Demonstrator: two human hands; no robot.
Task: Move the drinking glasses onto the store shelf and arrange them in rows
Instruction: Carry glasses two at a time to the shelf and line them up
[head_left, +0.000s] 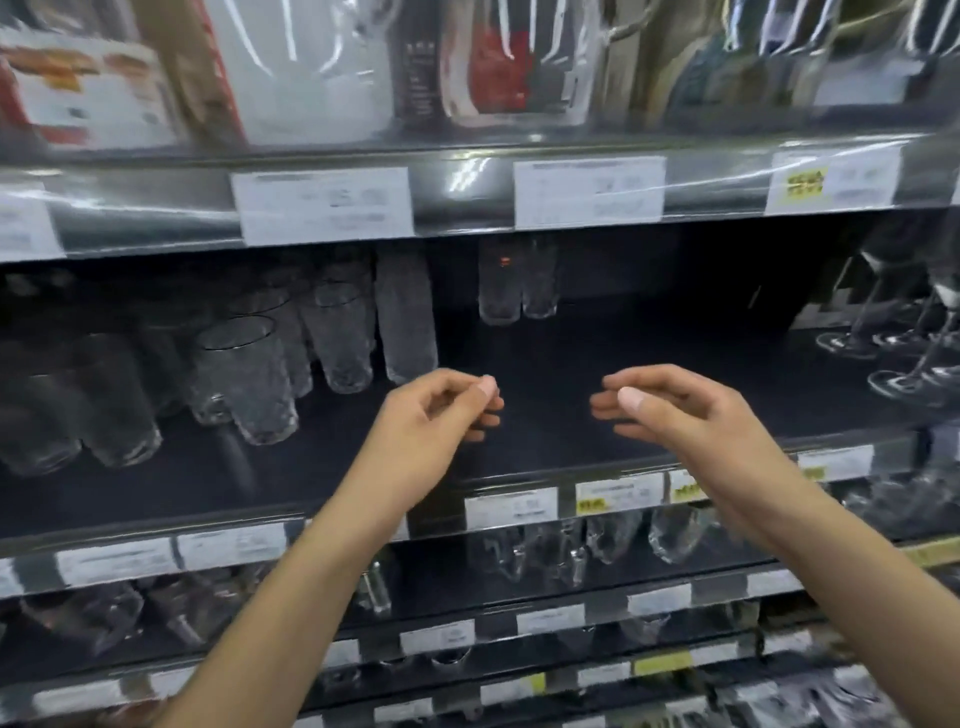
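Drinking glasses of textured clear glass stand in the left half of the frame, on the dark middle shelf, in rows that run from the front edge toward the back. Each one is upright, its long axis vertical. The tall glass at the right end of this group is the one nearest to our hands; it stands just above and left of our left hand. This hand hovers over the front part of the shelf with the fingers loosely curled and the thumb near the forefinger, and it holds nothing. To the right of it the dark board of the shelf shows, and far at the back, in the upper centre, two more glasses stand side by side. Our right hand is at the same height, well apart from the rows, fingers nearly straight and pointing left, also with nothing in it. At the right edge of the frame stemmed glasses stand on the same shelf.

We judge that the next glass, not in view here, belongs on the dark board right of the tall glass. For touching the rows, the left hand is clearly nearer; the right one would need to cross over.
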